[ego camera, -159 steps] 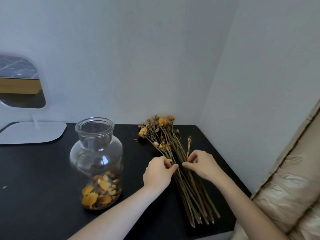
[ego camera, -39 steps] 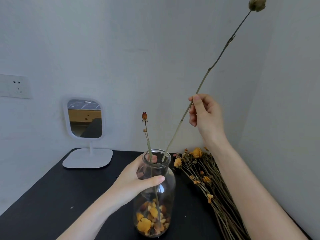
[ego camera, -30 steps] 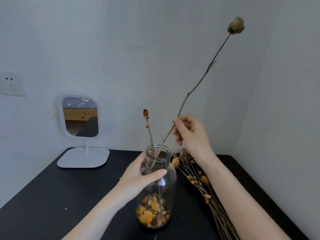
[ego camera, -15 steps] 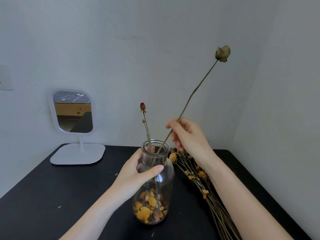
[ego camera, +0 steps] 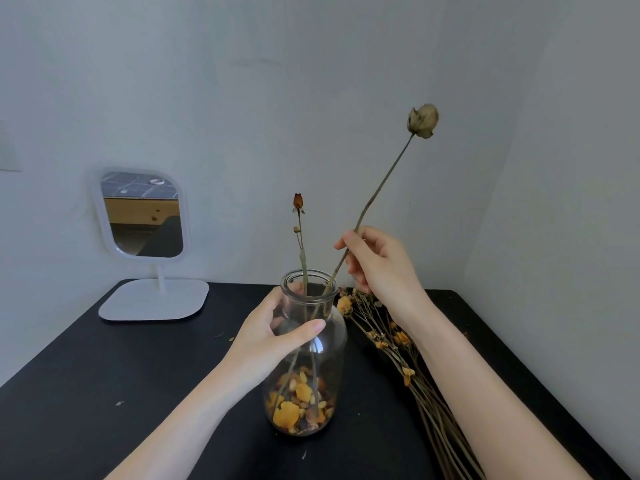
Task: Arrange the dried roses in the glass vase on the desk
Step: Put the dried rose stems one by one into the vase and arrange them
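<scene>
A black desk point(ego camera: 104, 393) fills the corner between two pale grey-white walls. A white stand mirror point(ego camera: 142, 213) sits at the back left of it, well apart from my hands.

The glass vase point(ego camera: 334, 329) stands upright near the middle of the desk, its bottom covered with a layer of dried orange and yellow petals point(ego camera: 298, 403). My left hand point(ego camera: 273, 341) grips the vase at its shoulder, just under the neck, with the thumb across the front of the glass and the fingers curled round the far side.

My right hand point(ego camera: 381, 265) is above and to the right of the vase mouth, its fingers pinching the long stem of a pale dried rose point(ego camera: 384, 178). That stem leans to the right. Its lower end passes through the mouth and reaches down into the petals, and its faded beige head is high above my hand.

A shorter dried rose point(ego camera: 303, 251) with a small red bud also stands in the vase, nearly upright, toward the back of the rim.

A bundle point(ego camera: 398, 344) of more dried roses lies on the desk just right of the vase, with the yellow-orange heads toward the wall and the stems running toward me, partly hidden by my right forearm. A few crumbs point(ego camera: 119, 403) of dried plant lie scattered on the desk.
</scene>
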`<state>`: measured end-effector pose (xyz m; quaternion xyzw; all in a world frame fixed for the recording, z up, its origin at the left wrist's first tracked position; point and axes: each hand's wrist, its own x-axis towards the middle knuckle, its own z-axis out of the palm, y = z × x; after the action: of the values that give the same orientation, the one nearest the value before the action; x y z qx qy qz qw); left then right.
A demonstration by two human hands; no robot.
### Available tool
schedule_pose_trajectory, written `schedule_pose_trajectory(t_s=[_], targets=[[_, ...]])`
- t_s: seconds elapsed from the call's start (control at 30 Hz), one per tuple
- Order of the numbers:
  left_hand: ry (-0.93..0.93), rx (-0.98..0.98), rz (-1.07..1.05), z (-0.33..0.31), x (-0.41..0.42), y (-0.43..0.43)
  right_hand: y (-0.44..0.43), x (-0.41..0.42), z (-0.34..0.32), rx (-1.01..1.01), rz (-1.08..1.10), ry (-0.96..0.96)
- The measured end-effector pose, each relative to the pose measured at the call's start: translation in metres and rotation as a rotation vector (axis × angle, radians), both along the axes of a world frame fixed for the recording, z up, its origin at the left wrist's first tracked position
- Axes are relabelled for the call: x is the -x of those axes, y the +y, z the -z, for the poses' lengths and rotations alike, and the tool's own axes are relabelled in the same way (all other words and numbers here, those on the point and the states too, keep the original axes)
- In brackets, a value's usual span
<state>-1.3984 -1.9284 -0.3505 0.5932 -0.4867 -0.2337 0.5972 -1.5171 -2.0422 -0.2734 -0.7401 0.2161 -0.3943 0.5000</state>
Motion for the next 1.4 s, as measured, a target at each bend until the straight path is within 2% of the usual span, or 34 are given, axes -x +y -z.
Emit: schedule_pose_trajectory(t_s=[0.1, 0.17, 0.27, 0.33, 0.4, 0.47, 0.57, 0.7, 0.8, 1.03, 1.2, 1.4], targets=[[-0.008, 0.061, -0.107, 0.001, 0.004, 0.006, -0.001, 0.004, -0.001, -0.005, -0.018, 0.018], [-0.019, 0.144, -0.270, 0.002, 0.011, 0.016, -0.006, 0.013, 0.001, -0.011, -0.016, 0.025], [-0.189, 0.321, -0.435, 0.005, 0.034, 0.032, -0.021, 0.037, 0.012, -0.046, 0.025, 0.045], [-0.327, 0.396, -0.395, 0.007, 0.057, 0.036, -0.034, 0.058, 0.026, -0.072, 0.099, 0.092], [-0.414, 0.400, -0.264, 0.015, 0.083, 0.032, -0.047, 0.080, 0.045, -0.082, 0.202, 0.177], [-0.431, 0.311, -0.112, 0.025, 0.106, 0.021, -0.058, 0.102, 0.063, -0.074, 0.279, 0.310], [-0.282, 0.026, 0.047, 0.045, 0.128, -0.010, -0.069, 0.128, 0.085, -0.032, 0.318, 0.557], [-0.139, -0.262, -0.024, 0.072, 0.129, -0.058, -0.074, 0.148, 0.101, 0.038, 0.283, 0.793], [-0.115, -0.334, -0.094, 0.083, 0.125, -0.082, -0.077, 0.155, 0.108, 0.032, 0.292, 0.859], [-0.295, -0.461, -0.265, 0.076, 0.135, -0.108, -0.082, 0.155, 0.125, 0.010, 0.328, 0.980], [-0.389, -0.528, -0.280, 0.076, 0.144, -0.115, -0.082, 0.150, 0.129, 0.034, 0.375, 1.055], [-0.387, -0.586, -0.266, 0.077, 0.144, -0.114, -0.083, 0.152, 0.129, 0.024, 0.390, 1.052]])
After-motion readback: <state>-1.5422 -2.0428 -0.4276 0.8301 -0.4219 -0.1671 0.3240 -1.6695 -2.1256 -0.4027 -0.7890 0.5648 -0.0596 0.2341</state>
